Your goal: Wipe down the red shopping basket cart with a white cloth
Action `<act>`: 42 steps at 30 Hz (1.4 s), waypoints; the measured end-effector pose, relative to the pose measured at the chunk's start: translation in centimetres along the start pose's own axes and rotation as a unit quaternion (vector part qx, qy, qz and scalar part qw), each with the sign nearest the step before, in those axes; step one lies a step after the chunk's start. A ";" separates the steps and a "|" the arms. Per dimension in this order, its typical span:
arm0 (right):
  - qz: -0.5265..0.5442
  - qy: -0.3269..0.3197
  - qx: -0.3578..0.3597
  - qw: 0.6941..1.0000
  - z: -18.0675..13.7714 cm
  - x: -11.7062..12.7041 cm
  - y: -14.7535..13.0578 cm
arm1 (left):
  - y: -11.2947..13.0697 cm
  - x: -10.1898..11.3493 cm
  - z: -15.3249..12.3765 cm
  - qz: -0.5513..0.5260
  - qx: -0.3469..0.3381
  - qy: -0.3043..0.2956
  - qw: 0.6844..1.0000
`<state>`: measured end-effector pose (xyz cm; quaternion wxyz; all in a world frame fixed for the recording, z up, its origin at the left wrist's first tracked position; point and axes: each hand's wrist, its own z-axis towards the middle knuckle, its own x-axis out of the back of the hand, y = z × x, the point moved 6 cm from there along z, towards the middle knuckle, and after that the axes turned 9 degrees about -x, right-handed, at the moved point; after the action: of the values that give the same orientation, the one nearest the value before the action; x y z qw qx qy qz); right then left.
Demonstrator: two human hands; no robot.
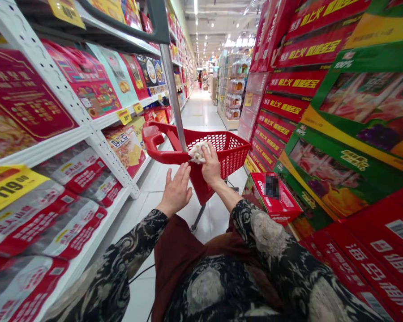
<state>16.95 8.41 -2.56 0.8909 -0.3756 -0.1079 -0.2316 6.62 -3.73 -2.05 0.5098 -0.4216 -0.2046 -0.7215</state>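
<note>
Red cart (168,155), one, directly ahead of you; it is the hub of the clock below. White cloth (197,153), one, bunched, at the near rim of the cart, in your right hand (211,167), whose fingers are clamped on it. Your left hand (176,190), at 7 o'clock from the cloth: holding nothing, fingers stretched out and close together, thumb apart; fingertips at the rim, though you cannot tell whether they touch it.

Metal pole (173,98), one, rising from the cart toward 11 o'clock. White shelving (89,125), at 9 to 10 o'clock, stocked with boxes; yellow price tag (124,116) on its edge at 10. Wrapped packs (70,214), several, on a lower shelf at 8. Red cases (282,105), stacked, at 2. Green boxes (349,161), stacked, at 3. Red box (278,201), single, at 4. Tiled aisle (201,105), running to 12, a distant person (200,79) along it.
</note>
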 end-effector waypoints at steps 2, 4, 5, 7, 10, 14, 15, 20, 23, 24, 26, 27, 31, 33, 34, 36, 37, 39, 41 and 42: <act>-0.007 -0.001 0.002 1.000 1.4 0.1 0.1 | -0.3 2.5 1.1 0.012 -0.006 0.034 0.999; -0.022 -0.002 0.004 1.000 2.3 0.1 0.9 | -1.4 5.0 2.4 0.027 0.032 0.057 0.997; -0.029 0.001 0.004 1.000 2.5 0.2 1.4 | -2.2 6.0 3.0 0.037 0.059 0.062 0.996; -0.039 0.011 0.001 0.999 2.8 0.4 2.2 | -4.1 7.3 4.1 0.060 0.120 0.061 0.989; -0.046 0.008 0.002 0.999 2.9 -0.1 2.0 | -6.2 6.9 4.7 0.068 0.162 0.018 0.984; -0.050 -0.040 0.007 0.998 2.4 -1.9 -0.5 | -6.9 4.7 4.2 0.066 0.153 -0.012 0.986; -0.045 -0.045 0.002 0.998 2.2 -2.2 -1.2 | -6.9 4.4 4.1 0.067 0.152 -0.009 0.986; -0.011 -0.054 0.000 0.999 1.2 -2.3 -3.4 | -6.6 4.1 4.2 0.063 0.151 -0.008 0.987; -0.024 -0.070 0.015 0.997 1.1 -2.1 -3.4 | -6.3 4.0 4.5 0.059 0.151 -0.003 0.987; -0.027 -0.071 0.015 0.997 1.2 -2.0 -3.0 | -6.2 4.0 4.6 0.059 0.149 -0.001 0.987; -0.029 -0.072 0.012 0.997 1.7 -1.8 -2.0 | -5.8 3.8 4.8 0.060 0.146 0.003 0.987; -0.029 -0.073 0.008 0.997 1.9 -1.6 -1.3 | -5.5 3.8 5.0 0.061 0.144 0.004 0.988; -0.023 -0.052 -0.046 0.997 2.8 -0.2 2.0 | -4.2 3.5 5.6 0.055 0.138 0.008 0.989; -0.012 -0.033 -0.073 0.997 3.0 0.6 2.9 | -3.5 3.3 6.0 0.047 0.135 0.011 0.990; -0.006 -0.025 -0.076 0.997 2.9 0.8 3.0 | -3.2 3.2 6.1 0.043 0.132 0.012 0.990; 0.005 -0.013 -0.061 0.998 2.8 1.2 2.3 | -2.6 3.0 6.5 0.039 0.125 0.013 0.991; 0.010 -0.009 -0.047 0.999 2.7 1.3 1.6 | -2.3 3.0 6.7 0.038 0.121 0.012 0.992; 0.021 -0.004 -0.017 1.000 2.6 1.6 0.2 | -1.9 2.8 7.0 0.035 0.113 0.007 0.993; 0.024 -0.006 0.002 1.000 2.6 1.8 -0.7 | -1.7 2.7 7.2 0.033 0.110 0.001 0.993; 0.022 -0.009 0.006 1.000 2.7 1.9 -0.8 | -1.6 2.7 7.3 0.032 0.110 -0.003 0.993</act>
<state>18.12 9.20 0.47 0.8971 -0.3742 -0.1094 -0.2078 7.74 0.72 4.50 0.5751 -0.3711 -0.2706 -0.6770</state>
